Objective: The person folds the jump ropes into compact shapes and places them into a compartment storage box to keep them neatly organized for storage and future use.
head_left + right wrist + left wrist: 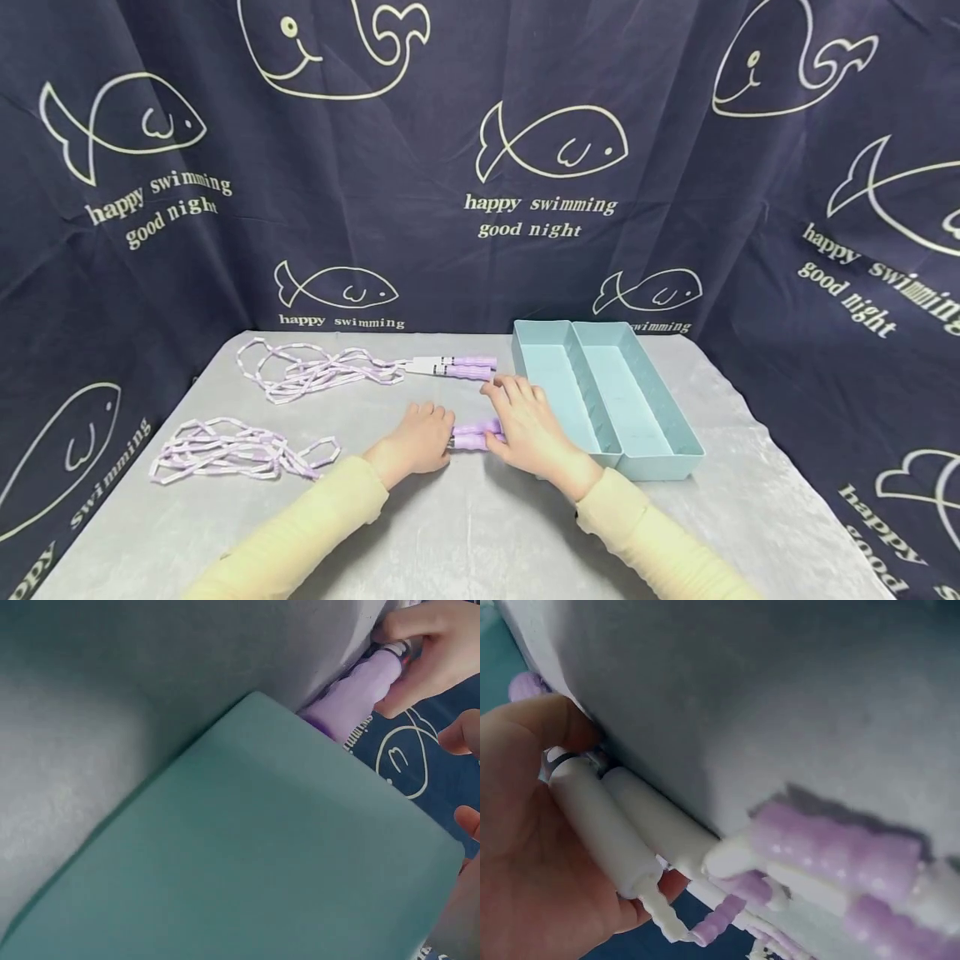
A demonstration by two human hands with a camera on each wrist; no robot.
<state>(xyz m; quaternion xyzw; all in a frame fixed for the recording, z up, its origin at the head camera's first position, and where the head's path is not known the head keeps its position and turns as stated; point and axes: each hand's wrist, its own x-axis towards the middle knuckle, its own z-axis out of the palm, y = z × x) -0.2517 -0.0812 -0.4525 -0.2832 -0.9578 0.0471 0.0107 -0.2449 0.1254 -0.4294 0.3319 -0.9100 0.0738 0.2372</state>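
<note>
In the head view a purple-and-white beaded jump rope [225, 450] lies bunched at the near left, its two handles [471, 437] side by side at the middle of the table. My left hand [420, 437] grips these handles; in the left wrist view, thumb and fingers are around their white parts [604, 825]. Over the handles' purple ends is my right hand [528, 429], its fingers spread and relaxed, beside the light blue box [660, 468]. The right wrist view shows a purple handle [349, 701] beyond the box wall, with right fingertips [466, 731] apart from it.
A second similar jump rope [322, 371] lies farther back, its handles [472, 367] pointing at the box. The box has two long compartments split by a divider [596, 392]. A grey cloth covers the table [465, 533], and dark blue fish-print curtains [420, 167] stand around it.
</note>
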